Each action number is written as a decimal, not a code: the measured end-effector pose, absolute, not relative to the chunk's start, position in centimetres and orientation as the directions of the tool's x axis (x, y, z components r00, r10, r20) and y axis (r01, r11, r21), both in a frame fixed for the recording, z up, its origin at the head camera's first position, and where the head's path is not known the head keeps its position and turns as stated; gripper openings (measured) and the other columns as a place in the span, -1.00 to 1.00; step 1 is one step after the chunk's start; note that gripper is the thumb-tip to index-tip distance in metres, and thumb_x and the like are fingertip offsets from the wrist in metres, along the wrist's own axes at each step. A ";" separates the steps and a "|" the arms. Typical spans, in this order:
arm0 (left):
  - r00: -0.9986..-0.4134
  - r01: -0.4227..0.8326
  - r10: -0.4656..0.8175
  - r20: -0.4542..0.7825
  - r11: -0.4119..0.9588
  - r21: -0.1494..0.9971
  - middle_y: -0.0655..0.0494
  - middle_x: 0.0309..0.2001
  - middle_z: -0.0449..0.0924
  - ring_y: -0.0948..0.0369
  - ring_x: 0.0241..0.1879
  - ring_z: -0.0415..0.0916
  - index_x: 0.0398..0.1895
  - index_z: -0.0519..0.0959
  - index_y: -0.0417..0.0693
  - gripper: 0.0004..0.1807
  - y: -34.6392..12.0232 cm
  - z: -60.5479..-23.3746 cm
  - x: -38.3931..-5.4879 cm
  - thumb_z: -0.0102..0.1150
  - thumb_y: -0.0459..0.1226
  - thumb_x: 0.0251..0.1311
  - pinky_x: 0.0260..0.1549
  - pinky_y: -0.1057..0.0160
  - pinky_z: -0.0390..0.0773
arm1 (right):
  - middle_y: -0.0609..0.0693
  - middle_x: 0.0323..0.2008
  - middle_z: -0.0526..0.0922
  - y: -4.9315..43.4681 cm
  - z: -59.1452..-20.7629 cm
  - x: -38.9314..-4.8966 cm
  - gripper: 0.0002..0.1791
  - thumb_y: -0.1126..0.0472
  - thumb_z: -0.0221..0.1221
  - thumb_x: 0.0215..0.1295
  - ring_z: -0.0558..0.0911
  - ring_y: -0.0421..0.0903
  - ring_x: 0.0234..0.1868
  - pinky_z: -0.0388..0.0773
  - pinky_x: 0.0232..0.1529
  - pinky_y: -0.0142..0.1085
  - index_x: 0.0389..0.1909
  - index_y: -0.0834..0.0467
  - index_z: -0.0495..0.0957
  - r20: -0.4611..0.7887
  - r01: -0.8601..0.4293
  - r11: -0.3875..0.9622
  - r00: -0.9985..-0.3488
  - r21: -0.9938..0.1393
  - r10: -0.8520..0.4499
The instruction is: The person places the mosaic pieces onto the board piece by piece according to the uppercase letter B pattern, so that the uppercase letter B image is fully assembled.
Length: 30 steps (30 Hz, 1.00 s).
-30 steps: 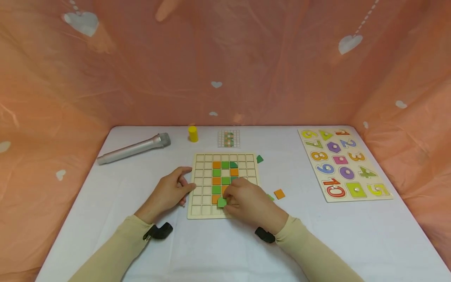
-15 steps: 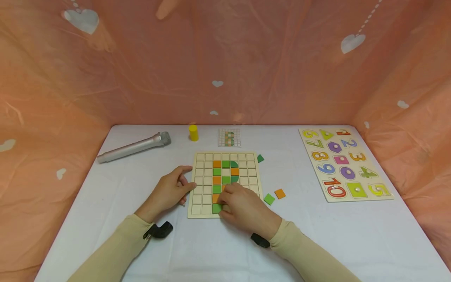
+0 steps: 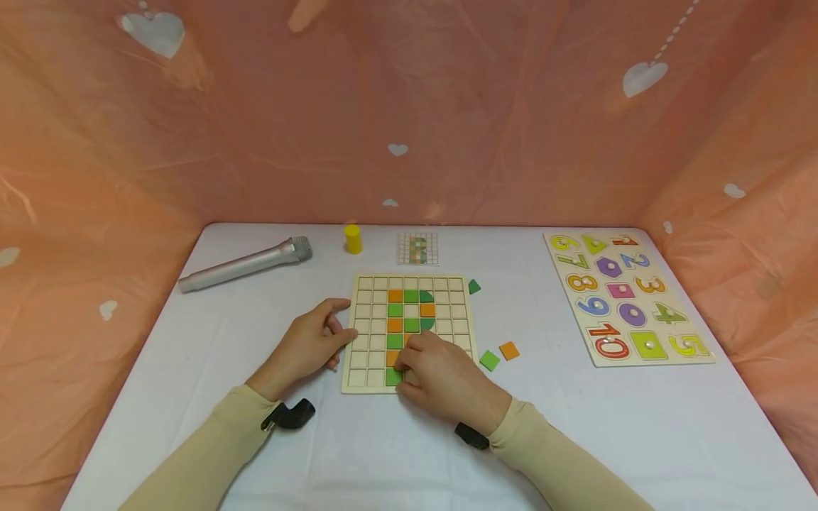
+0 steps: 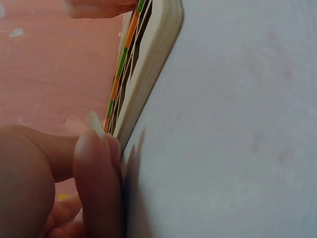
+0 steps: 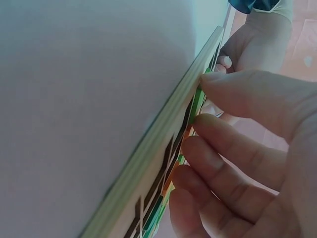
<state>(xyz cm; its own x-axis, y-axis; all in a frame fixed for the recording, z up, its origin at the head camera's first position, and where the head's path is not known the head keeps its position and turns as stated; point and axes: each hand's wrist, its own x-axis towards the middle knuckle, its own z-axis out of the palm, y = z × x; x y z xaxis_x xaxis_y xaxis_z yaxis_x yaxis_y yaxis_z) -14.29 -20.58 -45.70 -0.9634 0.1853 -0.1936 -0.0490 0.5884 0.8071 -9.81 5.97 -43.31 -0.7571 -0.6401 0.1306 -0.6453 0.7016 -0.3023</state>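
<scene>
A pale wooden grid board lies on the white table, with green and orange square tiles and dark green rounded pieces in its cells. My left hand touches the board's left edge with thumb and forefinger. At the bottom of the tile column, my right hand pinches a green square tile that sits in a front-row cell. In the right wrist view, the thumb and forefinger are at opposite sides of that green tile. The right hand hides several cells behind it. In the left wrist view the board appears edge-on.
A green tile, an orange tile and a dark green piece lie right of the board. Behind it are a pattern card and a yellow cylinder. A silver microphone lies left, a number puzzle right.
My right hand has moved slightly toward the front left, bringing the green tile from above the board down into a front-row cell. Over the last half second, both hands have hardly moved.
</scene>
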 end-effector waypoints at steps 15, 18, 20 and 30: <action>-0.965 -0.058 0.170 -0.198 0.601 0.797 0.01 -0.25 0.60 0.21 -0.59 0.60 0.59 0.36 -0.02 -0.33 -20.8 -45.2 -14.4 0.34 -0.21 0.49 -0.53 0.26 0.64 | -0.18 -0.26 0.65 5.8 -43.1 -10.1 -0.89 0.17 0.43 0.26 0.51 -0.21 -0.21 0.60 -0.21 -0.38 -0.21 0.02 0.79 0.129 -0.660 0.688 -0.744 -0.302 -0.656; -0.966 -0.053 0.172 -0.193 0.597 0.800 0.00 -0.26 0.60 0.20 -0.58 0.60 0.58 0.36 -0.03 -0.33 -20.8 -45.3 -14.4 0.35 -0.22 0.48 -0.53 0.27 0.65 | -0.18 -0.24 0.67 6.1 -42.9 -10.2 -0.89 0.16 0.43 0.28 0.54 -0.20 -0.17 0.63 -0.17 -0.35 -0.20 0.01 0.79 0.120 -0.647 0.694 -0.753 -0.316 -0.648; -0.965 -0.054 0.175 -0.194 0.593 0.803 0.00 -0.26 0.59 0.20 -0.58 0.59 0.58 0.36 -0.03 -0.33 -20.7 -45.4 -14.3 0.35 -0.22 0.48 -0.53 0.27 0.65 | -0.18 -0.22 0.69 6.5 -42.8 -10.2 -0.88 0.14 0.45 0.28 0.56 -0.19 -0.13 0.65 -0.13 -0.33 -0.18 0.00 0.79 0.116 -0.632 0.702 -0.764 -0.329 -0.634; -0.965 -0.059 0.176 -0.197 0.583 0.810 0.00 -0.26 0.58 0.18 -0.58 0.58 0.57 0.38 -0.02 -0.32 -20.5 -45.8 -14.2 0.37 -0.21 0.46 -0.52 0.28 0.63 | -0.15 -0.12 0.68 12.2 -42.3 -10.6 -0.78 0.15 0.46 0.26 0.57 -0.19 -0.05 0.68 -0.02 -0.21 -0.09 0.05 0.78 0.070 -0.507 0.793 -0.854 -0.338 -0.516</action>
<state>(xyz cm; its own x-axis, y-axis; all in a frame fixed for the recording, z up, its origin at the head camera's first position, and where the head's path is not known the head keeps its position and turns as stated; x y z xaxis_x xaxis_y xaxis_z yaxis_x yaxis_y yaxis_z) -14.16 -20.48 -45.76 -0.9646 0.1757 -0.1966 -0.0591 0.5829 0.8104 -10.58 12.24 -42.26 -0.8537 -0.5160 0.0699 -0.5070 0.7929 -0.3381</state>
